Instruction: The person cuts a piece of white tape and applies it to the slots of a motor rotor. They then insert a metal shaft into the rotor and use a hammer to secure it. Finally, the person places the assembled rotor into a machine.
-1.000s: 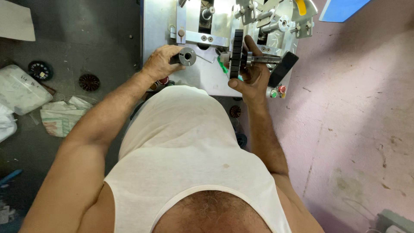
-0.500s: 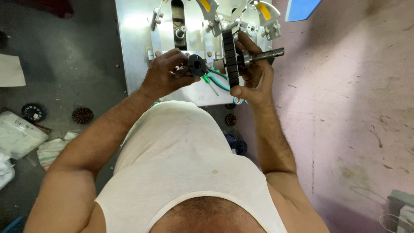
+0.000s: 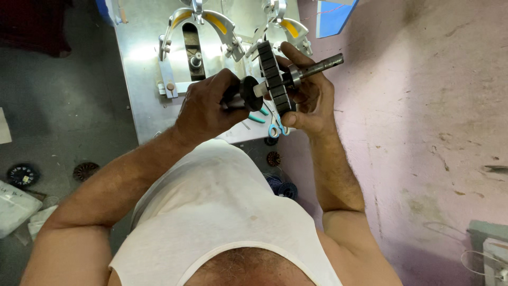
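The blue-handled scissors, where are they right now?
In the head view the scissors lie at the near edge of the metal bench, just below the slotted black rotor held in the right hand.

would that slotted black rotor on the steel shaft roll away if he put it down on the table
Probably: the rotor is round and its shaft is a smooth cylinder. It looks like solid metal, so likely heavy for its size and stiff. The right hand grips it firmly.

Bright overhead light; glare on metal table; floor left dim; wide-angle bending at edges; focus sharp.
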